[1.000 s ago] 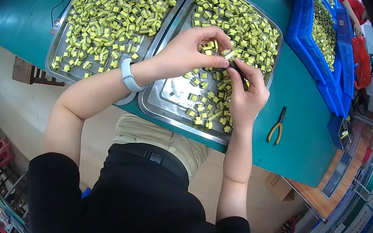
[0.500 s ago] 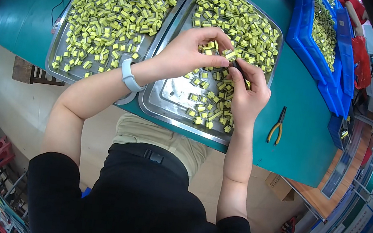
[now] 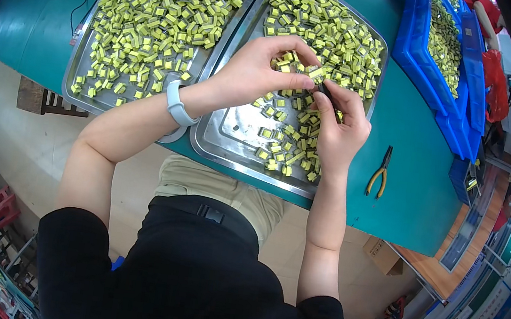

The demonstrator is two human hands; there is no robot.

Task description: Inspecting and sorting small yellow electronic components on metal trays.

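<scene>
Above the right metal tray (image 3: 224, 131), my left hand (image 3: 249, 71) pinches a small yellow transformer (image 3: 316, 74) between thumb and fingertips. My right hand (image 3: 345, 127) is closed close beside it, thumb and forefinger around a small dark piece (image 3: 324, 90) that touches or nearly touches the transformer. Its kind I cannot make out. Beneath both hands lie many loose yellow transformers (image 3: 277, 143), partly hidden by the fingers. A light blue band sits on my left wrist.
Another metal tray (image 3: 74, 74), heaped with the same transformers, stands to the left. Yellow-handled pliers (image 3: 382, 174) lie on the green table (image 3: 410, 212) at right. Blue bins (image 3: 412, 48) holding more parts stand at the far right, near another person's arm (image 3: 487, 28).
Both hands stay nearly in place over the right tray. The left fingers have shifted very slightly around the transformer.
</scene>
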